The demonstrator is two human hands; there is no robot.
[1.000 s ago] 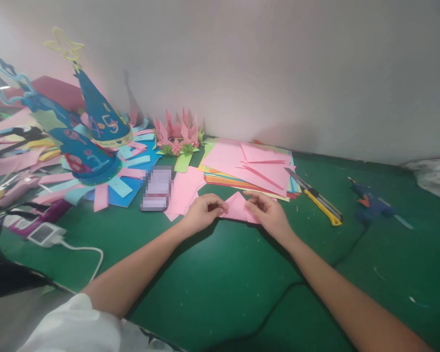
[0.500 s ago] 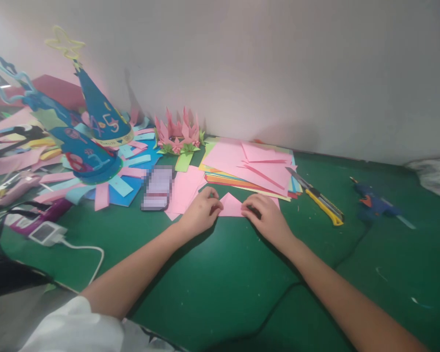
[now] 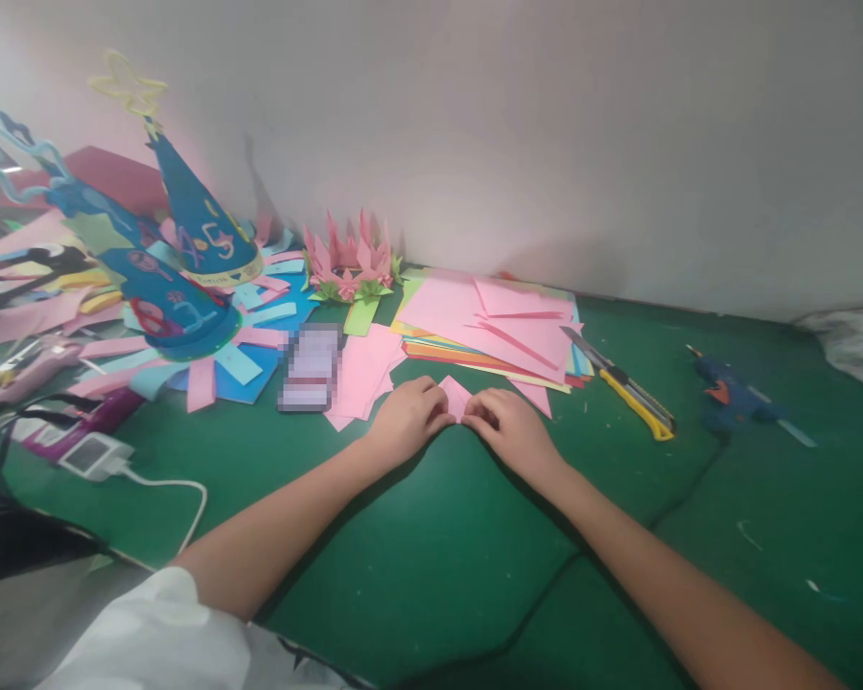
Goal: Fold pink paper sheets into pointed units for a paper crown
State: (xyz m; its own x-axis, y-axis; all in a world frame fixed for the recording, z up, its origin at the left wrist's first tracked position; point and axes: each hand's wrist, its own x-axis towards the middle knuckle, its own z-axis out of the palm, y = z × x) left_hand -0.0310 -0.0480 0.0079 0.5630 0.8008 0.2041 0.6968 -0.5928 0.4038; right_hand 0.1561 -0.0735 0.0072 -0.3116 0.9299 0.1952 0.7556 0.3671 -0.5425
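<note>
A small folded pink paper [image 3: 455,395] lies on the green table [image 3: 417,556], and both my hands are pressed on it. My left hand [image 3: 405,423] is curled with its fingertips pinching the paper's left side. My right hand [image 3: 512,430] is curled too, its fingertips pressing the right side. The hands nearly touch, and only the paper's upper tip shows between them.
A stack of coloured paper sheets [image 3: 489,326] lies just behind, with loose pink sheets [image 3: 360,369] to the left. A yellow utility knife [image 3: 629,391] and a blue glue gun [image 3: 734,401] lie at right. Blue paper cone hats [image 3: 187,259], pink origami flowers [image 3: 349,259], a phone [image 3: 309,367] and a charger [image 3: 90,455] are at left.
My two hands have drawn closer together over the pink paper, folding it smaller. One second ago a wider triangle showed between them; now only a small tip remains visible.
</note>
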